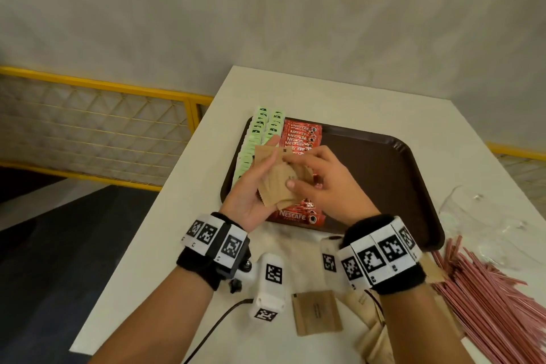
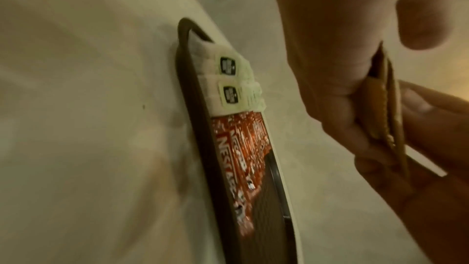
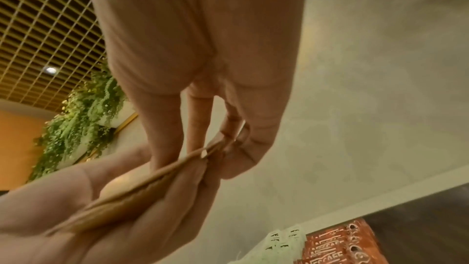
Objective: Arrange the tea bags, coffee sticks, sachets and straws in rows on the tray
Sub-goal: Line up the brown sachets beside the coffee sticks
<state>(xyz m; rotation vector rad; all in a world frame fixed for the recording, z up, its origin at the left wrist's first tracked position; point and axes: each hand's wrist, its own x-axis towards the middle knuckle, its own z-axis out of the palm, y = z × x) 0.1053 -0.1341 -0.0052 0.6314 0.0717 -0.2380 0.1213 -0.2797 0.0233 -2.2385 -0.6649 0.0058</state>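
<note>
Fingers [image 1: 267, 154] of my left hand [image 1: 251, 189] are cupping a small stack of brown sachets [image 1: 276, 183] from below, thumb and fingers curling round its edges, while my right hand [image 1: 322, 186] is pinching the top sachet between thumb and forefinger, ready to peel it off. Both hands are hovering over the near left part of the tray [image 1: 384, 174], directly above the red coffee sticks [image 1: 298, 136].

What matters for placing it: the bare part of the tray is lying to the right of my hands, beyond the coffee sticks, so my right hand is the nearer one to carry the sachet there. The green tea bags [image 1: 260, 130] are running in two rows along the left edge, away from me, and the coffee sticks are overlapping in a row beside them, so I judge the sachets should run in the same direction just beside the red row.

More sachets [image 1: 317, 312] and the pink straws [image 1: 487, 298] are waiting on the surface [image 1: 189, 230] near my wrists, not yet arranged.
</note>
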